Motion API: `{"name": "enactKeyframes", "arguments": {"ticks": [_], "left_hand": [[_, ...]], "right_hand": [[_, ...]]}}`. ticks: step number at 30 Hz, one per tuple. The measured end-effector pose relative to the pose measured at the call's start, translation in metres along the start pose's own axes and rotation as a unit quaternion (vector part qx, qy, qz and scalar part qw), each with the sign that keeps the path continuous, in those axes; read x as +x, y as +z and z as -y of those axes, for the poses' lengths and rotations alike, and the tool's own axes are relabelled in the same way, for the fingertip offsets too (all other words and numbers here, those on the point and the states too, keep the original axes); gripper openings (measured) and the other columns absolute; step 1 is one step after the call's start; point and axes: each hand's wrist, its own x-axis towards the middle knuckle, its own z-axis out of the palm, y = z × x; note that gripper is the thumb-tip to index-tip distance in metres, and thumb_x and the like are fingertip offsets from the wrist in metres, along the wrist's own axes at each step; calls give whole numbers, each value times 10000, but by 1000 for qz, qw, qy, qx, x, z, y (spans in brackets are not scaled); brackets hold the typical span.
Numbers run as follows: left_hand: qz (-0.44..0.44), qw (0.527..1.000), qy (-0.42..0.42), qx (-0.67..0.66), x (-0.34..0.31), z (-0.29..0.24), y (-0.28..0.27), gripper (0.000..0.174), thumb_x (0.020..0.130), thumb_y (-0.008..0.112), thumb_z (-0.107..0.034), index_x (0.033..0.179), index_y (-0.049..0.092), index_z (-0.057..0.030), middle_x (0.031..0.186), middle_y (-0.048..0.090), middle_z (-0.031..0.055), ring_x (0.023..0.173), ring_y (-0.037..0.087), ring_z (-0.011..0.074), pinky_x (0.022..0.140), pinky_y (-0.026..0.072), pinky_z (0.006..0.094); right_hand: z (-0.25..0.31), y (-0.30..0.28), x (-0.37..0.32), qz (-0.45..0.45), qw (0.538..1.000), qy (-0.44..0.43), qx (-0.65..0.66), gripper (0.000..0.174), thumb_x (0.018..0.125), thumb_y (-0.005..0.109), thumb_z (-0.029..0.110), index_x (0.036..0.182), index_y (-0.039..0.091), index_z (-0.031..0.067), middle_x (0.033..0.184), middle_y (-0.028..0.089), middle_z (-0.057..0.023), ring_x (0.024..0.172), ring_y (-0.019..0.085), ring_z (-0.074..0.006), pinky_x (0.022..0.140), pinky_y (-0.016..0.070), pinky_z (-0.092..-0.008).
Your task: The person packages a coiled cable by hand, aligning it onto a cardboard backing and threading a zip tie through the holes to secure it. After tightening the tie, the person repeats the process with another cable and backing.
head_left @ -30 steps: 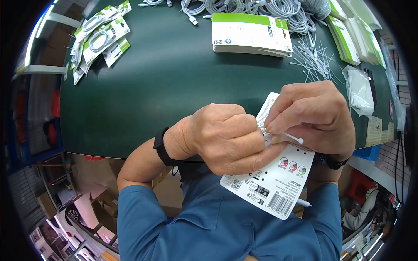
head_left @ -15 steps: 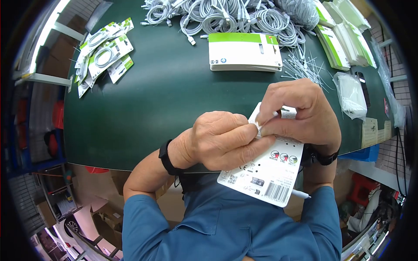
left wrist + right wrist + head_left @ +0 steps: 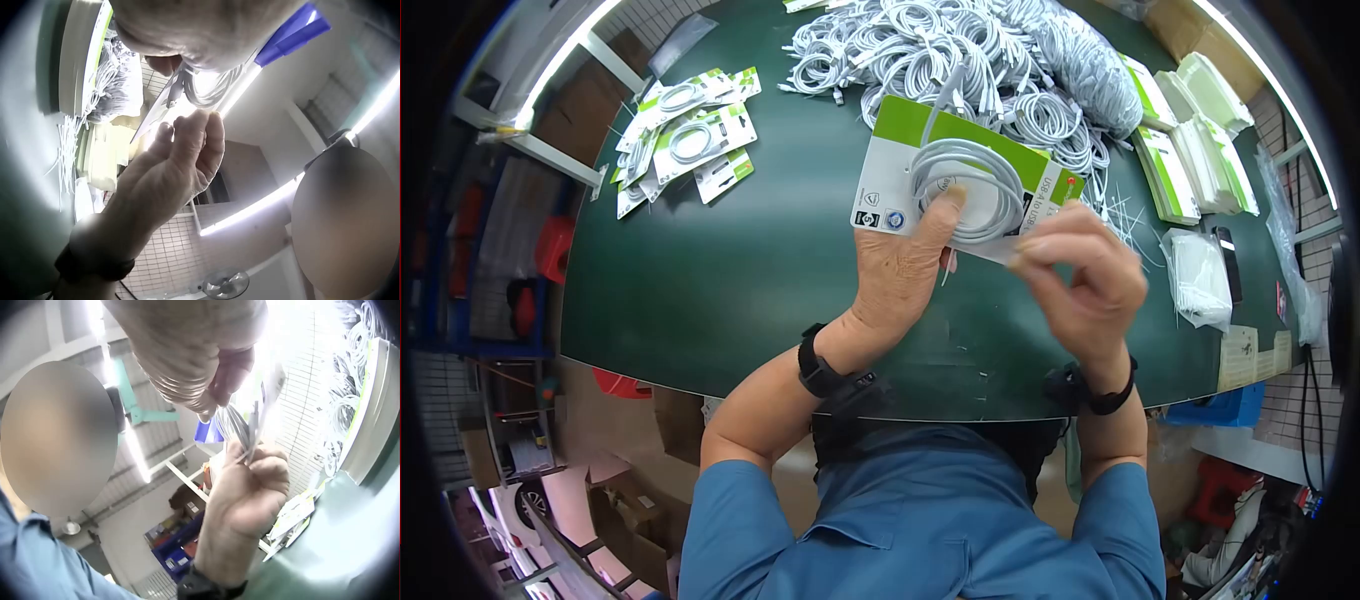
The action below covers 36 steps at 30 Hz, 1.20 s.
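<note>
A green-and-white retail card [image 3: 878, 180] is raised above the table with its front up, bearing a coiled white USB cable [image 3: 1002, 182]. My left hand [image 3: 892, 280] holds it from below, thumb pressed on the middle of the coil and fingers behind the card. At the card's lower right corner, my right hand [image 3: 1090, 275] pinches the edge with thumb and forefinger, the other fingers curled. In the left wrist view, the right fingertips [image 3: 201, 117] are right beside the coil. A thin white tie end [image 3: 946, 277] pokes out under the card.
Finished-looking cards with cables [image 3: 690, 145] lie piled at the left. Behind the held card is a heap of coiled white cables [image 3: 850, 50]. Loose cable ties [image 3: 1135, 225], a bag of ties [image 3: 1198, 280], a dark phone [image 3: 1229, 262] and card stacks [image 3: 1165, 175] stand at the right.
The card has been turned from its printed back to its front and moved up and forward over the table. The hands have parted from the tie at its back; the left now supports the card.
</note>
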Motion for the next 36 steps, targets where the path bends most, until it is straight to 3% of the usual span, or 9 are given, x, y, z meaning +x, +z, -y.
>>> {"name": "enactKeyframes", "arguments": {"ticks": [3,5,9,16,24,30,33,36], "left_hand": [[-2,999,-33,-23,4,3,3,234,1030,732,-77,1227,623,-11,1013,695,38,721,635,70,578,526,245],[-13,999,1,-46,6,14,11,261,1032,725,-64,1264,616,-10,1087,696,50,854,666,89,701,566,263],[-19,998,3,-64,1,24,14,312,1037,713,-47,1327,603,-12,1201,687,63,1076,670,120,904,582,297],[-32,996,-9,-86,-5,32,14,316,1047,705,-45,1343,594,-29,1192,692,52,1053,677,114,873,583,283],[-23,996,-10,-83,-2,40,7,302,1053,716,-75,1330,601,-44,1170,705,51,996,690,102,767,581,255],[-28,998,-11,-62,-4,36,8,286,1055,723,-87,1313,614,-32,1149,713,49,983,691,103,763,586,258],[-19,999,7,-47,-5,42,7,319,1068,707,-92,1362,590,-48,1196,711,67,1026,716,134,828,607,292],[0,997,-32,-66,-6,43,0,318,1072,706,-94,1368,594,-60,1179,710,53,1009,708,121,801,597,283]], "right_hand": [[-3,17,-1,46,991,-81,-91,341,740,838,-81,1041,773,63,965,734,-72,765,673,-226,626,544,-341],[-5,26,-6,44,983,-107,-143,358,700,844,-48,1028,783,83,944,725,-46,752,661,-237,621,545,-364],[-10,30,-13,37,965,-110,-235,307,702,818,21,998,797,98,898,683,-12,740,628,-211,621,534,-352],[-19,34,-20,22,962,-105,-251,317,687,816,29,999,800,82,884,661,-14,741,616,-206,623,531,-352],[-21,34,-19,24,980,-114,-158,343,669,872,8,992,774,72,946,696,-36,783,645,-229,663,560,-359],[-25,34,-22,27,976,-89,-197,325,694,857,-3,990,768,95,1003,719,-37,791,644,-226,661,561,-355],[-22,39,-20,-12,963,-76,-258,269,729,840,-4,968,753,86,1005,728,-29,782,642,-217,664,568,-345],[-21,37,-17,30,961,-47,-270,224,764,828,7,957,737,73,1023,745,-30,776,683,-231,661,583,-359]]}}
